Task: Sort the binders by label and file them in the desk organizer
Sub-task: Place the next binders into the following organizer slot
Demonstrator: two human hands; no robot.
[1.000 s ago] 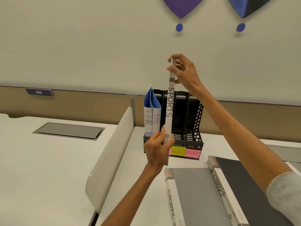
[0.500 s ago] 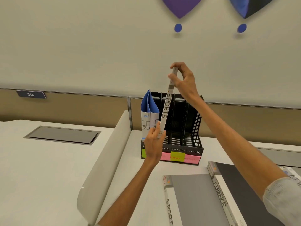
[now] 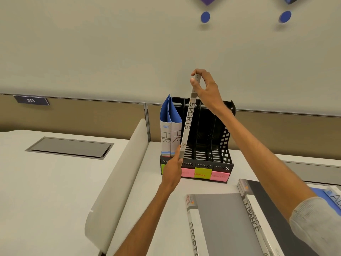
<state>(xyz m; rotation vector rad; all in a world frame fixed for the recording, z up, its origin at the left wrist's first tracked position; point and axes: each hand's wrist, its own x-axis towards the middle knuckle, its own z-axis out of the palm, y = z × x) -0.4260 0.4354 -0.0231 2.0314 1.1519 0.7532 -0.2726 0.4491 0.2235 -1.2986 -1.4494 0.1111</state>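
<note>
SPORTS binder [image 3: 187, 124] hangs nearly upright with its spine toward me, leaning a little, in front of the black desk organizer [image 3: 227, 137]. Its lower end sits at the mouth of the second slot from the left, just beside the two blue HR binders [image 3: 170, 138] that already stand in the first slot. My right hand [image 3: 207, 90] pinches the top of the spine between thumb and fingers. My left hand [image 3: 172, 169] grips the bottom end, thumb lying up along the spine's edge; the other fingers are hidden behind it. I judge this to be the filing step for this binder: lined up, not yet in. The next move calls for squaring the binder to the dividers, lowering its foot over the front lip and sliding it back without nudging the HR pair. The pink note [image 3: 186, 173] under that slot is half covered by my left hand and I cannot read it, so the slot needs checking. A second SPORTS binder [image 3: 221, 224] and the FINANCE binders [image 3: 253, 220] lie flat on the desk [image 3: 147, 209], waiting
</note>
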